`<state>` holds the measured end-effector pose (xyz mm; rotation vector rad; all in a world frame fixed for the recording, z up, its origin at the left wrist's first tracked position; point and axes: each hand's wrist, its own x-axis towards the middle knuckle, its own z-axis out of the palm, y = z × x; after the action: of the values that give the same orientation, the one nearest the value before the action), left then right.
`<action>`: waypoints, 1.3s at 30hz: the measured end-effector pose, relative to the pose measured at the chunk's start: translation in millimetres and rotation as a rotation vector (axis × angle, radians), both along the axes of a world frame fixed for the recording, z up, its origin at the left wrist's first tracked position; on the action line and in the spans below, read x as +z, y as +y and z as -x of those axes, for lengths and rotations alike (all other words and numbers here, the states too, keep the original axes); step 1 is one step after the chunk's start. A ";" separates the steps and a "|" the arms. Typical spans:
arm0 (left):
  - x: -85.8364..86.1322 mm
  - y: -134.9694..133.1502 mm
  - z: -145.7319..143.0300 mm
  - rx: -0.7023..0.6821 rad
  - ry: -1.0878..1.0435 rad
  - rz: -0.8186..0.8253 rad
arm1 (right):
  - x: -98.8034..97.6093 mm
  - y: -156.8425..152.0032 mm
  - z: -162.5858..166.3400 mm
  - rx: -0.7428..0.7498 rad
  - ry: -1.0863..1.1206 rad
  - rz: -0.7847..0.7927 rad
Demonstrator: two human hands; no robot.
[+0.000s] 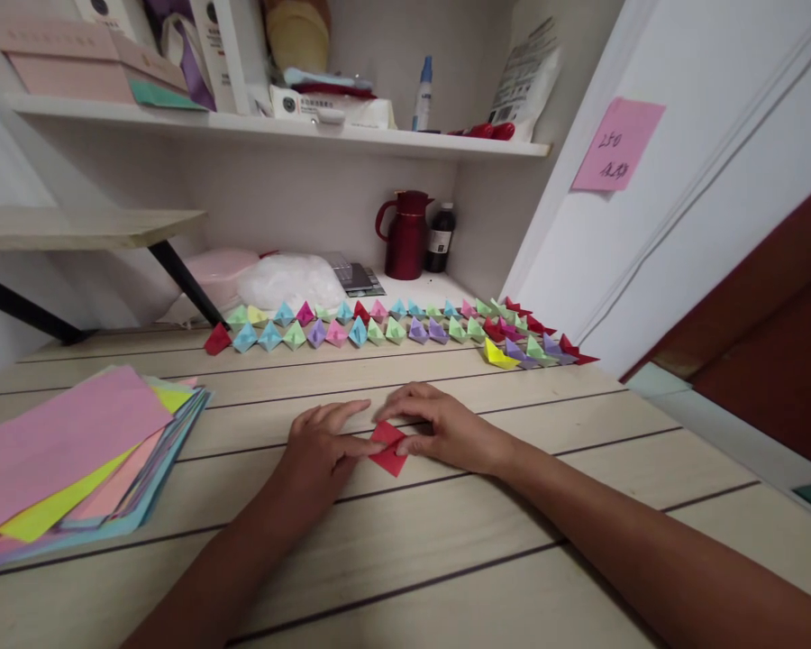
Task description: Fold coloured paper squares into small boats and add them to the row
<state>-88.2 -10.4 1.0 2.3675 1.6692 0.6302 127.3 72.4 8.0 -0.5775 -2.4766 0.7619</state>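
A small folded red paper piece (387,448) lies on the wooden floor between my hands. My left hand (321,448) rests flat beside it, its fingers pressing the paper's left edge. My right hand (442,428) pinches the paper's upper right side with thumb and fingers. Beyond them, several rows of small folded paper boats (392,329) in many colours stand on the floor.
A stack of coloured paper sheets (68,460) lies at the left. A dark red jug (405,234) and a dark bottle (441,237) stand in the back corner under a white shelf (277,131). A pink sticky note (618,144) hangs on the right wall.
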 end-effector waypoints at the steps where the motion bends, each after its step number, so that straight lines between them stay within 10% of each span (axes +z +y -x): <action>1: 0.5 -0.4 -0.5 -0.003 0.010 0.006 | 0.4 0.3 -0.2 0.016 -0.021 -0.026; 30: -3.1 4.7 -1.7 0.027 0.027 0.018 | -3.3 8.1 -2.5 -0.012 0.082 0.221; 39: -0.5 5.5 -6.8 0.074 0.060 0.059 | -9.0 0.3 6.7 -0.316 -0.033 -0.057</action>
<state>-81.4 -4.9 0.5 2.3150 1.7813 0.5190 120.6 72.8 -1.0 -0.9382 -2.3474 0.5593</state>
